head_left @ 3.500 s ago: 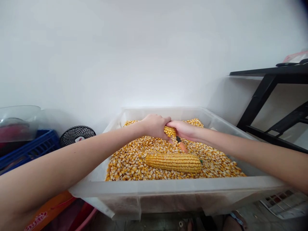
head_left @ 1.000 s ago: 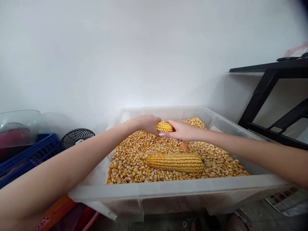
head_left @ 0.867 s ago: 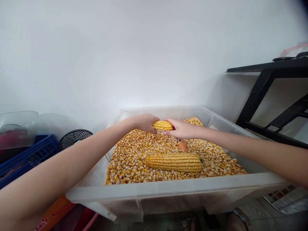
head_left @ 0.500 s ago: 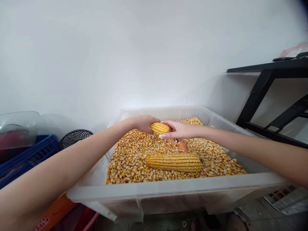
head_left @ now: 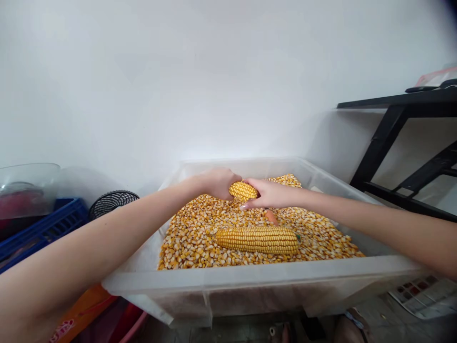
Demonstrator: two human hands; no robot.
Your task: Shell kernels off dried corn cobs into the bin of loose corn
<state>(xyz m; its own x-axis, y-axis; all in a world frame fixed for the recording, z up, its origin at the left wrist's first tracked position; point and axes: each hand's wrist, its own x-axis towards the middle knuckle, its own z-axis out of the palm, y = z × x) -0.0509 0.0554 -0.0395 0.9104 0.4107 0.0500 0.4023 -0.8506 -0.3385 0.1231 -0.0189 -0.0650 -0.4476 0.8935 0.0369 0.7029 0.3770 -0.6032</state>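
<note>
Being held over loose corn kernels in a translucent bin, an ear of corn is gripped by the left hand and clasped by the right hand.

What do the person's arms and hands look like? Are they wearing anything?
The left arm and right arm are bare, with no sleeves in view. The left hand and right hand show no gloves, watch or bracelet. The right thumbnail looks shiny; I can't tell if it's painted.

head view, forward-down over the tub
</note>
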